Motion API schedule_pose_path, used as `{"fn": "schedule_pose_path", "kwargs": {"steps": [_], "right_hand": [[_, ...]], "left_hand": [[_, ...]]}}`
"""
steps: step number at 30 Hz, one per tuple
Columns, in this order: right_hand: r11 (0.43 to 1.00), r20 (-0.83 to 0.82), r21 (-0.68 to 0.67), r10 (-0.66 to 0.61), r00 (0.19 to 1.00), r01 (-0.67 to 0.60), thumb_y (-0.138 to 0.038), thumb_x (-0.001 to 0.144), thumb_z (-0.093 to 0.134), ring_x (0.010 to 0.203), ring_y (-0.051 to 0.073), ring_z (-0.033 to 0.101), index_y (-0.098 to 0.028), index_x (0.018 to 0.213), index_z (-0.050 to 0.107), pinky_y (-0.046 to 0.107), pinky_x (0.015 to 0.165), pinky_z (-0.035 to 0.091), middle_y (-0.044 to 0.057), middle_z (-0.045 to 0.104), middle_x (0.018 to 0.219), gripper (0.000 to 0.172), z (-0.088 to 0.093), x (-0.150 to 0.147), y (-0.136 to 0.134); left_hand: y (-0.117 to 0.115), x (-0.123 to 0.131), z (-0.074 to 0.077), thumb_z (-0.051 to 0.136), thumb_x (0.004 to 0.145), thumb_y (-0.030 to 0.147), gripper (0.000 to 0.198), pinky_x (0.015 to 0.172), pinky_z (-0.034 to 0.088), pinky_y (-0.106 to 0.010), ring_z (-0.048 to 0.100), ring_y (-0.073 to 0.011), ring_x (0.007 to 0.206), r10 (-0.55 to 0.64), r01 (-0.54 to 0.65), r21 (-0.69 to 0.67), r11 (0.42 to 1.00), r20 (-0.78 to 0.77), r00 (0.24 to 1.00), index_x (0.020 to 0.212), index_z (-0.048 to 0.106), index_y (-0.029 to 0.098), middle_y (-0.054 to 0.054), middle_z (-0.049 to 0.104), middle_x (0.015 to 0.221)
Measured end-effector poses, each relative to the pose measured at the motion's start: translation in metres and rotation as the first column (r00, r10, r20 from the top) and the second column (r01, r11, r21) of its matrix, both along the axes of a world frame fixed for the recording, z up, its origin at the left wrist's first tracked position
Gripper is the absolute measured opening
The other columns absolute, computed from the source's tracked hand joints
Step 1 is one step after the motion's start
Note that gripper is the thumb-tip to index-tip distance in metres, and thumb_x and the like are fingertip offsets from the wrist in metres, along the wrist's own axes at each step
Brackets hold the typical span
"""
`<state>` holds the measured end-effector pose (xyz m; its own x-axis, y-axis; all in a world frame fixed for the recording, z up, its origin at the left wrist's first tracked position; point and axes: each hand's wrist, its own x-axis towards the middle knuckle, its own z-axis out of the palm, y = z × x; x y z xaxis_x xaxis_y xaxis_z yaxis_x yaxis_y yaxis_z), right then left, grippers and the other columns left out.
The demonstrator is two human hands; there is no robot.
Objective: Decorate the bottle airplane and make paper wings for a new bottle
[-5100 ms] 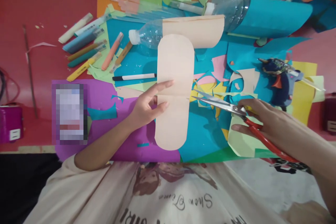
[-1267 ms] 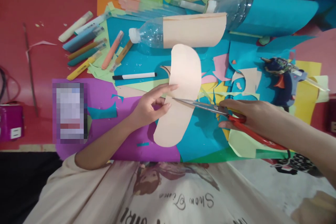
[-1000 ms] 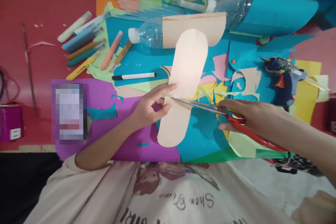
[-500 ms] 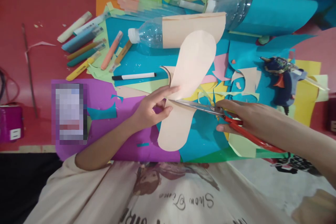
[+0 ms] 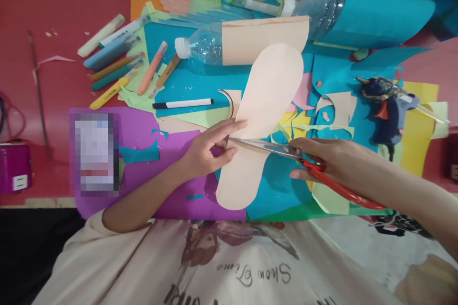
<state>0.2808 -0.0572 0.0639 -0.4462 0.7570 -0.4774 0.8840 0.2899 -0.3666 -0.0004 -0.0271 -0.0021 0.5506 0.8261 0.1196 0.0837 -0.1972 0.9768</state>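
Observation:
Between the thumb and fingers of my left hand point(image 5: 211, 150) is the left edge of a long peach paper shape point(image 5: 272, 90), rounded at both ends. My right hand point(image 5: 329, 157) grips red-handled scissors point(image 5: 339, 190) from the right. Their metal blades lie across the paper's narrow middle, with the tip close to my left fingertips. The blades look nearly closed. Just behind the paper's upper end lies a clear bottle point(image 5: 205, 45) wrapped in peach paper point(image 5: 263, 40).
Markers point(image 5: 110, 52) lie at the upper left and a black-and-white pen point(image 5: 184, 103) left of centre. A blurred phone point(image 5: 96, 152) rests on purple paper point(image 5: 171, 167). Paper scraps and a glue gun point(image 5: 390, 109) are on the right, below a blue-wrapped bottle point(image 5: 382, 21).
The peach paper's upper end has swung slightly right, and its lower end has dipped a little. The scissors and my right hand have shifted slightly left.

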Motion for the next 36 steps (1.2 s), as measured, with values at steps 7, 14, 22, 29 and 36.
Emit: {"fn": "schedule_pose_path", "kwargs": {"steps": [7, 14, 22, 29, 36], "right_hand": [[1.0, -0.003, -0.012, 0.008, 1.0, -0.008, -0.07, 0.091, 0.036, 0.067, 0.03, 0.073, -0.019, 0.12, 0.064, 0.035, 0.051, 0.052, 0.013, 0.076, 0.086, 0.065, -0.004, 0.003, -0.001], [0.994, 0.02, 0.107, 0.019, 1.0, -0.021, -0.076, 0.089, 0.019, 0.05, 0.025, 0.065, -0.018, 0.111, 0.07, 0.03, 0.043, 0.043, 0.011, 0.072, 0.067, 0.08, -0.001, 0.001, 0.0], [0.922, 0.201, 0.31, -0.302, 0.932, 0.232, -0.071, 0.09, 0.027, 0.057, 0.028, 0.063, -0.021, 0.109, 0.066, 0.03, 0.047, 0.038, 0.013, 0.07, 0.071, 0.067, -0.005, 0.017, -0.004], [0.798, 0.302, 0.311, -0.598, 0.743, 0.516, -0.044, 0.083, 0.053, 0.068, 0.03, 0.063, -0.02, 0.119, 0.058, 0.03, 0.051, 0.036, 0.016, 0.073, 0.09, 0.043, -0.009, 0.037, 0.001], [0.837, 0.367, 0.439, -0.499, 0.785, 0.327, -0.046, 0.093, 0.045, 0.071, 0.034, 0.068, -0.018, 0.137, 0.049, 0.034, 0.051, 0.037, 0.016, 0.073, 0.092, 0.052, -0.005, 0.027, -0.007]], "left_hand": [[0.0, 0.0, 0.0, 0.057, 0.084, 0.01, 0.055, 0.051, 0.047, -0.013, 0.043, 0.0003, 0.051, 0.017, -0.017, 0.03, 0.999, -0.03, 0.999, 0.134, 0.058, 0.031, -0.008, 0.059, 0.138], [0.002, 0.0, 0.0, 0.058, 0.084, 0.011, 0.056, 0.055, 0.051, -0.015, 0.057, -0.0032, 0.061, 0.012, -0.012, 0.008, 1.0, -0.02, 1.0, 0.136, 0.056, 0.033, -0.006, 0.058, 0.14], [0.013, -0.005, 0.0, 0.062, 0.088, 0.027, 0.043, 0.055, 0.05, -0.015, 0.068, -0.0112, 0.081, 0.283, -0.285, -0.028, 0.958, -0.063, 0.957, 0.132, 0.059, 0.027, -0.008, 0.055, 0.143], [0.015, -0.002, -0.001, 0.067, 0.084, 0.033, 0.04, 0.054, 0.049, -0.016, 0.064, -0.007, 0.066, 0.333, -0.34, -0.129, 0.932, -0.07, 0.94, 0.122, 0.064, 0.021, -0.01, 0.062, 0.135], [0.013, 0.0, 0.004, 0.065, 0.084, 0.029, 0.034, 0.054, 0.05, -0.017, 0.06, -0.0055, 0.061, 0.286, -0.294, -0.184, 0.938, -0.068, 0.956, 0.116, 0.067, 0.018, -0.01, 0.067, 0.128]]}}
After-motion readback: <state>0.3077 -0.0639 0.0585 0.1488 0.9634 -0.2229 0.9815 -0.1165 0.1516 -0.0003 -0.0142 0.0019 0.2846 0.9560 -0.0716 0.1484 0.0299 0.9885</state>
